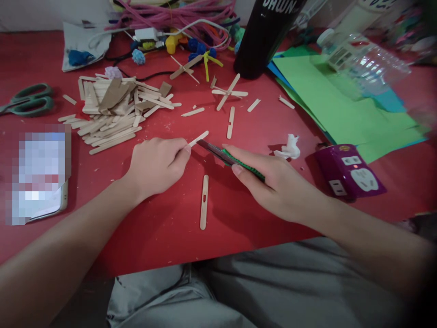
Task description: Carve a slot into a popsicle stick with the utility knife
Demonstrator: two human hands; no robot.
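Between the thumb and fingers of my left hand [159, 164] is a popsicle stick [200, 136], its free end pointing up and to the right. My right hand [276, 184] grips a green utility knife [235, 161], with the dark blade reaching toward that stick. The blade tip lies close beside the stick; whether it touches I cannot tell. Just below the hands, a popsicle stick with a slot [204, 212] cut in its middle lies on the red table [164, 237]. Farther back lie a notched stick [231, 122] and crossed sticks [229, 92].
A heap of popsicle sticks [109, 102] covers the back left, near green scissors [32, 99] and a phone [44, 177]. At right are a purple power socket [348, 171], green paper [327, 95] and a plastic bottle [368, 64]. A dark bottle [261, 38] stands behind.
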